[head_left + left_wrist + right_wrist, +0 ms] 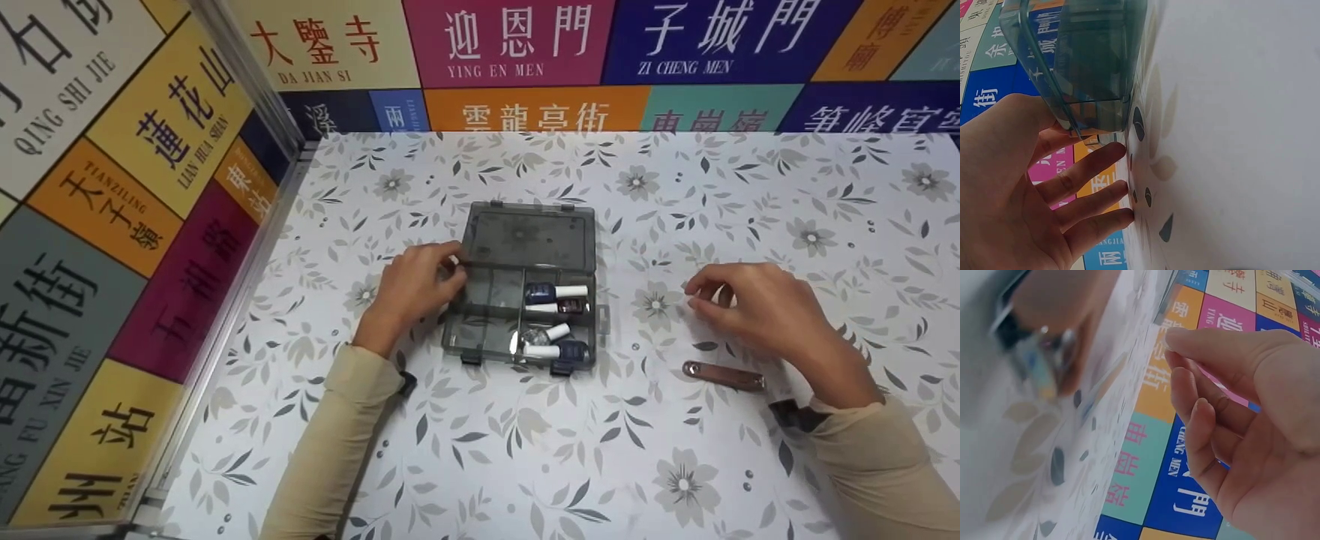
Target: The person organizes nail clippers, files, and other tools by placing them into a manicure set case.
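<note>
A grey see-through plastic organizer box (487, 330) lies on the table with its lid (525, 232) laid back on the far side. Several nail polish bottles (541, 292) with white caps lie in its right-hand compartments. My left hand (412, 289) touches the box's left side with thumb and forefinger. In the left wrist view, the other fingers (1092, 169) stretch out beneath the box corner and reach the tabletop. My right hand (757, 304) hovers right of the box, fingers loosely bent, nothing visible in them. Below it on the table lies a copper-brown nail clipper (724, 375), blurred in the right wrist view.
A white cloth with grey leaves and flowers (682, 480) covers the table. Colourful panels with Chinese lettering (510, 45) stand along the back edge, and more panels (82, 300) line the left side.
</note>
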The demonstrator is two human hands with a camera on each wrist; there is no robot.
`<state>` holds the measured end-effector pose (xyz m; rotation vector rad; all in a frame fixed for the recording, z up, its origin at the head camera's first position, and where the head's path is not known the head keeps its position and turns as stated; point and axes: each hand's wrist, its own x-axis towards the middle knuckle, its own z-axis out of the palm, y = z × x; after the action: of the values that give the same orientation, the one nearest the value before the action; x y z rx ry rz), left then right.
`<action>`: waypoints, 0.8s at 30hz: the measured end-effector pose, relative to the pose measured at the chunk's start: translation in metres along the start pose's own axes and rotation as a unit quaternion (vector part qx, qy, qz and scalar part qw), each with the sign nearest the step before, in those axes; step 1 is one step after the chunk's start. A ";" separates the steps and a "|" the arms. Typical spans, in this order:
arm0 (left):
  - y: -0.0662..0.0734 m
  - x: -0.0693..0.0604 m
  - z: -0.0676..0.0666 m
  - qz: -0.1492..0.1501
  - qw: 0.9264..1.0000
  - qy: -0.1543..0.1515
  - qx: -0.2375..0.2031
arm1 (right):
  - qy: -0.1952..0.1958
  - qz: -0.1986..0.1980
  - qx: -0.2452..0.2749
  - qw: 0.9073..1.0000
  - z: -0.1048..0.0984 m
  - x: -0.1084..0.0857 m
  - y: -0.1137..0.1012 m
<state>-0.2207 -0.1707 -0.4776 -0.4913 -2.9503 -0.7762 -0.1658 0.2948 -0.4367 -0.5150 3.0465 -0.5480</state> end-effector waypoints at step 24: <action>0.001 0.000 -0.001 -0.003 1.000 -0.004 0.002 | 0.054 -0.096 0.028 0.994 0.016 0.030 -0.069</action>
<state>-0.2199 -0.1703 -0.4759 -0.4862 -2.9611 -0.7713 -0.1715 0.2186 -0.4262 -0.8080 3.0909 -0.6862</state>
